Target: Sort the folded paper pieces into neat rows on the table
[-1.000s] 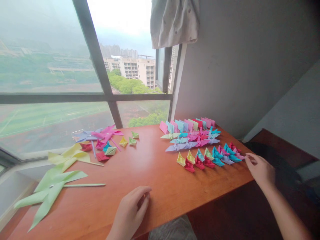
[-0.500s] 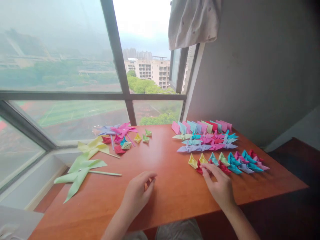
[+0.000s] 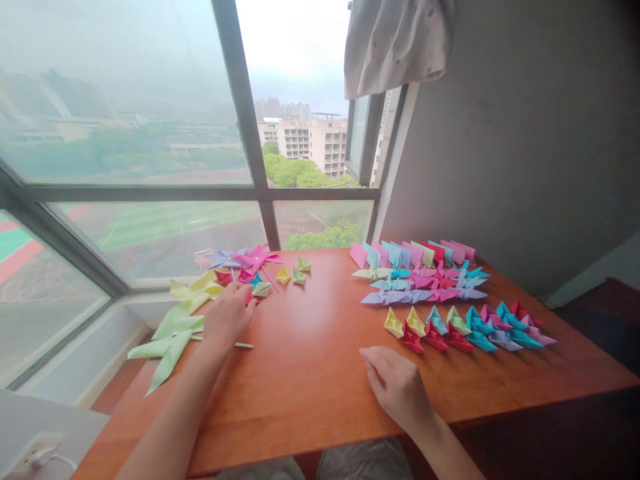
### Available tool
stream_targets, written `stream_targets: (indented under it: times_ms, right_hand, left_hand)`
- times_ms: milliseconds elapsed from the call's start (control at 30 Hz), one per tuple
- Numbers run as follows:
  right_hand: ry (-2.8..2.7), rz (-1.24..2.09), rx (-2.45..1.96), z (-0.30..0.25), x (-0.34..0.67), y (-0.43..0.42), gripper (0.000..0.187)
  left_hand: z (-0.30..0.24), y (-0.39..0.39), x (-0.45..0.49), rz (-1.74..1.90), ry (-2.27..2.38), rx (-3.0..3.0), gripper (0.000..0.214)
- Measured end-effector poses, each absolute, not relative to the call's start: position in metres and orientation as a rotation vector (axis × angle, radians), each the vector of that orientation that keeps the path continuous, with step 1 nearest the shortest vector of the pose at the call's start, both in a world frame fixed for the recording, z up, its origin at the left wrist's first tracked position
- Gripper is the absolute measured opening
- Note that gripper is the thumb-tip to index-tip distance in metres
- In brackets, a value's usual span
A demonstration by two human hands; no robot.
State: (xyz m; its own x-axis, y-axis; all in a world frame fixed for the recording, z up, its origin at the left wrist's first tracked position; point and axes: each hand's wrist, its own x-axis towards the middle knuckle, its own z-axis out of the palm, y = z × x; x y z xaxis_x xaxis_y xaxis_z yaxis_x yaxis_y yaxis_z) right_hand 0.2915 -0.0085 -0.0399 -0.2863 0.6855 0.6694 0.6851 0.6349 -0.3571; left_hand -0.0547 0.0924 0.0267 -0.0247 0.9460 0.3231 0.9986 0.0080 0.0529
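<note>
At the left of the table, my left hand (image 3: 230,310) is closed about a red paper boat (image 3: 249,298), which its fingers largely cover. A pale green boat (image 3: 262,289) and a blue one lie just beyond the fingertips. My right hand (image 3: 397,383) rests low over the table's near side, fingers curled together with nothing visible in them. Nearest to it are the folded paper boats in rows, among them a red boat (image 3: 412,339) and a yellow boat (image 3: 393,323) at the left end.
Under and beside my left forearm lie a green pinwheel (image 3: 167,343) and a yellow pinwheel (image 3: 193,288); a pink pinwheel (image 3: 256,259) is farther back. Small boats, including a yellow one (image 3: 283,275), sit near the window. Paper cranes (image 3: 410,295) and standing folded cards (image 3: 400,253) line the back right.
My left hand has moved left and forward from the table's middle to the red boat. My right hand has drawn back from the boat rows, leaving a red boat in the front row.
</note>
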Motion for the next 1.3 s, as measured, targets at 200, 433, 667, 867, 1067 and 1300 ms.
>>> stream_targets:
  times_ms: [200, 433, 667, 867, 1067, 1300]
  right_hand:
    - [-2.069, -0.042, -1.081, -0.037, 0.291, -0.007, 0.033]
    - [-2.022, -0.014, -1.082, -0.036, 0.292, -0.003, 0.032]
    - [-2.022, 0.024, -1.099, -0.038, 0.291, -0.004, 0.029]
    - [-1.784, 0.435, -1.169, -0.025, 0.270, -0.015, 0.023]
    - [-1.653, 0.652, -1.144, -0.017, 0.253, -0.035, 0.019]
    - [-1.714, 0.388, -1.221, -0.020, 0.278, -0.050, 0.015]
  left_hand:
    - [0.021, 0.103, -0.058, -0.296, -2.060, -2.077, 0.029]
    - [0.029, 0.096, -0.062, -0.328, -2.073, -2.041, 0.030]
    - [0.037, 0.063, -0.033, -1.406, -2.261, -2.331, 0.040]
    - [0.009, 0.016, 0.042, -2.396, -2.364, -2.573, 0.043]
    - [-0.005, -0.012, 0.080, -2.464, -2.286, -2.914, 0.040]
    - [-0.003, -0.015, 0.065, -1.959, -2.287, -3.022, 0.030]
